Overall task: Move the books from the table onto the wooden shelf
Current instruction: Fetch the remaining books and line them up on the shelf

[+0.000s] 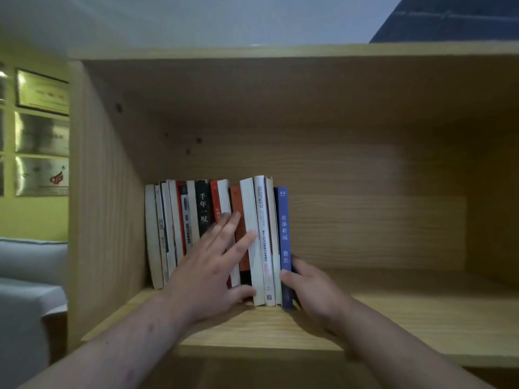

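Observation:
A row of several upright books (179, 234) stands in the left half of the wooden shelf (393, 318) compartment, against its left wall. My left hand (213, 262) lies flat with straight fingers on the spines in the middle of the row, its thumb at the foot of a white book (254, 214). The blue book (283, 220) stands at the right end of the row. My right hand (311, 287) grips the blue book near its bottom, thumb on the spine and fingers behind its right side.
The right half of the shelf board is bare wood, bounded by a side wall (491, 206) at the far right. Left of the shelf hang framed certificates (42, 133) on a yellow wall above a grey sofa (25, 276).

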A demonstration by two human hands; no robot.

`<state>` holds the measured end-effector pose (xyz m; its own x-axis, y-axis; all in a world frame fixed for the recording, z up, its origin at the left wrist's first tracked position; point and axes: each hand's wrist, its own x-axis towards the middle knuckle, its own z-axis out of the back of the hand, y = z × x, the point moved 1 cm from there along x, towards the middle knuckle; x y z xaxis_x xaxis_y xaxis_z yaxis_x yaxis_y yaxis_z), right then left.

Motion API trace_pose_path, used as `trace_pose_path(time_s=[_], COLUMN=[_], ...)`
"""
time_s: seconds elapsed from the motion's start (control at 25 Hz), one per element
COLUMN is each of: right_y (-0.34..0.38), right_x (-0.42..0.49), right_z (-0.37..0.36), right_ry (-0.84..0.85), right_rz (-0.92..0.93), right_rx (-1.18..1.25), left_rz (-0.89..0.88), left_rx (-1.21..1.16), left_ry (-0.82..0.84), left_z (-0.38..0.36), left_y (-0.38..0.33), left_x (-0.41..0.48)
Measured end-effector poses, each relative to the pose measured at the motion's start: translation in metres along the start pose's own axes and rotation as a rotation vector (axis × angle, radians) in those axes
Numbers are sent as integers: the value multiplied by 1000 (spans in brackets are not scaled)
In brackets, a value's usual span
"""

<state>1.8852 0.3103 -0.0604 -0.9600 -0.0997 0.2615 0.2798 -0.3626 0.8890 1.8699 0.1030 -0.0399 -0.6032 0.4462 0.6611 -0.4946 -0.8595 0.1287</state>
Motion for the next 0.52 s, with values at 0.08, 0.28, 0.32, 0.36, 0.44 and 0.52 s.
trace_pose_path(time_s=[0.08, 0.28, 0.32, 0.36, 0.44, 0.52], right_y=[1, 6, 7, 7, 8, 11], right_x=[-4, -6, -6, -4, 3, 10], right_z=[-1, -4, -5, -7, -11, -14], right_ry=[-11, -48, -54, -55, -60, -45], right_rz=[28, 100, 110, 113, 121, 107], right_rx=[-58, -282, -348, -414, -509, -529], left_rz=[43, 178, 195, 203, 203, 200], left_rx=[-59, -113, -125, -146, -181, -182], left_ry=[-73, -20, 6, 23, 35, 33], left_z=[-1, -7, -6, -7, -9, -12], left_y=[-1, 1, 1, 2, 6, 12], left_x=[0, 0, 1, 3, 6, 10])
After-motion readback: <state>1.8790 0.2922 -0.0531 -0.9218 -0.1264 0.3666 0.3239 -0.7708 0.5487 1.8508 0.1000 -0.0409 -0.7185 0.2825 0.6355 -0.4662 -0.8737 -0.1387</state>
